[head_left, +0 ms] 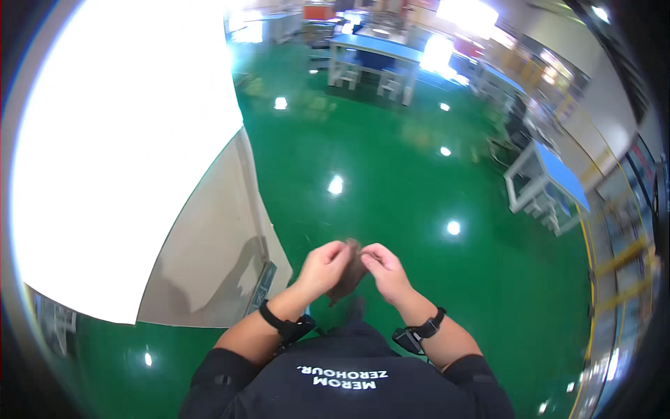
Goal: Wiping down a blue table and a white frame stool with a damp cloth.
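In front of my body both hands pinch a limp brown piece (349, 278) that looks like cloth or a soft bag; its exact kind is not clear. My left hand (324, 267) is closed on its upper left edge. The fingers of my right hand (386, 271) grip it at the upper right, thumb against fingertips. Between the hands the brown piece hangs down above the green floor (391, 188). Each wrist wears a black strap with a small dark device.
Close on my left stands a large glaring white surface (132, 140) with a beige-grey part (209, 230) in shadow. Farther off are a blue-topped table (377, 46) with stools and, at right, another blue-topped table (558, 171). Yellow-edged shelving or fencing (621, 258) lines the right.
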